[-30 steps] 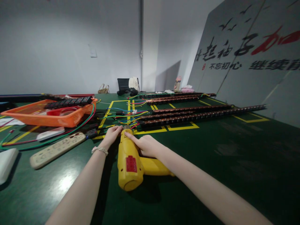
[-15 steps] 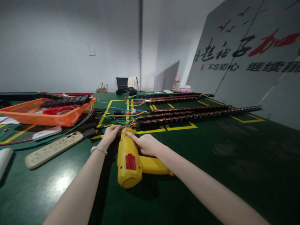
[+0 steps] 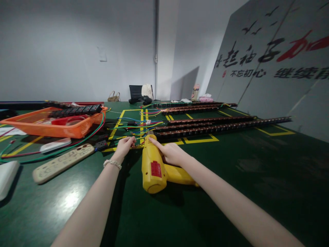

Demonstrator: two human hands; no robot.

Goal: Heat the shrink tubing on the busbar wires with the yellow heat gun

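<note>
A yellow heat gun with a red label lies on its side, its metal nozzle pointing away from me toward the wires. Wrapped round it near the handle is my right hand, the thumb or a finger along the top of the body. My left hand is closed in a pinch just left of the nozzle, among loose wire ends; what its fingers hold is too small to make out. Coloured wires run from long black strips with copper-coloured bars beyond the gun.
An orange basket with black socket modules stands at the left. In front of it lie a beige power strip, a black plug and white blocks. Yellow tape marks the green table. A bottle stands at the back.
The heat gun and my right hand have shifted right and slightly away, so the nozzle is now farther from my left fingers. The view has moved slightly.
</note>
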